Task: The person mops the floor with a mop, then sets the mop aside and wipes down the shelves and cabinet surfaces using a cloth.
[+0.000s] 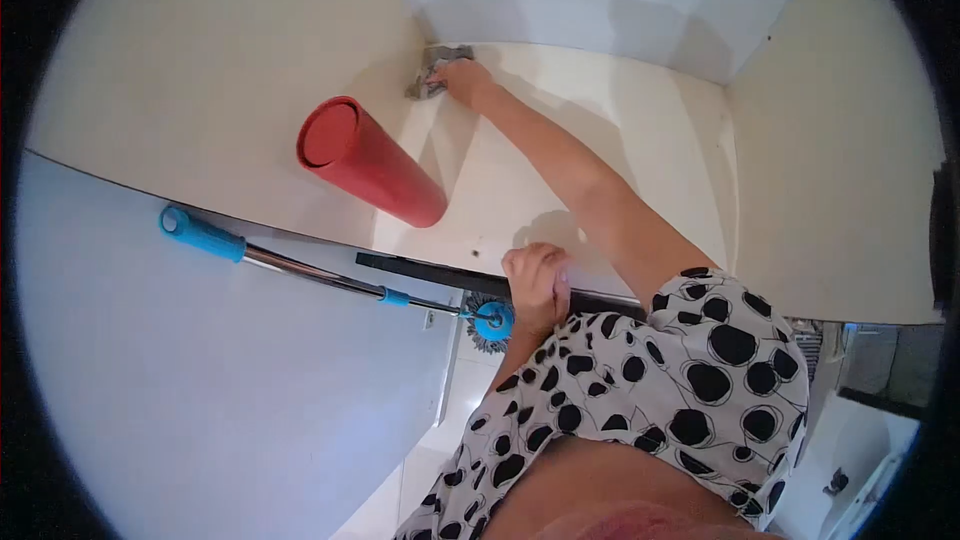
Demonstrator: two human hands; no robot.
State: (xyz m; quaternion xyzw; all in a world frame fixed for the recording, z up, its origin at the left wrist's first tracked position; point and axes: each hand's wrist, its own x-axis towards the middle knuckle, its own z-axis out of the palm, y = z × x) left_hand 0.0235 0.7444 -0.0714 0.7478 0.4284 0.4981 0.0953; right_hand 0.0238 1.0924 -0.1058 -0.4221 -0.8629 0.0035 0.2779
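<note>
At the far left corner of the cabinet floor, my right hand (pixel 465 82) presses on a crumpled grey cloth (pixel 428 80), its arm stretched across the pale shelf (pixel 520 175). My left hand (pixel 537 285) rests near the dark front edge of the cabinet, its fingers curled; whether they hold anything is hidden. A red cylinder (pixel 390 175) stands on the shelf to the left of both hands, touching neither.
A mop with a blue handle (pixel 205 235) leans outside the cabinet at the left, beside a pale door panel (pixel 230 370). Cabinet walls rise at the left, back and right (pixel 840 160). A white item (pixel 860 460) lies at lower right.
</note>
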